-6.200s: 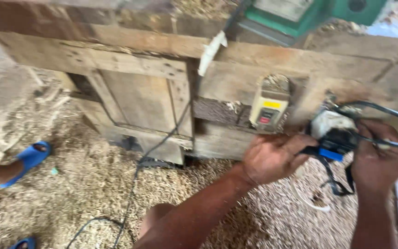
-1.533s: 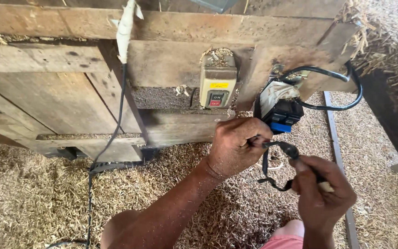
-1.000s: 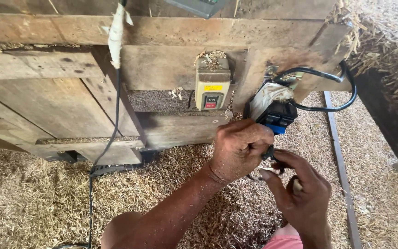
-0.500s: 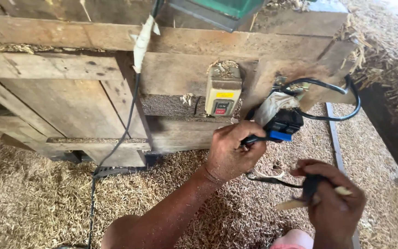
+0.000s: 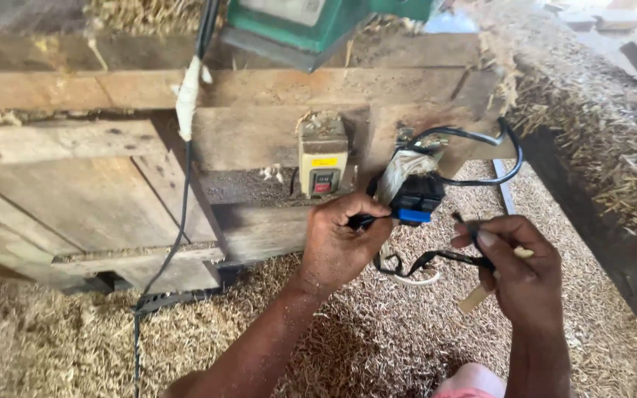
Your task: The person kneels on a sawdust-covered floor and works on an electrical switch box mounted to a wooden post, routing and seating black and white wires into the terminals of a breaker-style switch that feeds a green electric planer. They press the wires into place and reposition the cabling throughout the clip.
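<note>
Sawdust floor; left hand [image 5: 340,239] grips black plug [image 5: 416,200], apparently.

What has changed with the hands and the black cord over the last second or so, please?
The right hand has drawn away from the left hand, out to the right, pulling the black cord into a stretched line between them; a second ago the two hands were pressed together under the blue and black plug. The left hand keeps its grip beside the plug. The switch box on the wooden bench is unchanged.
</note>
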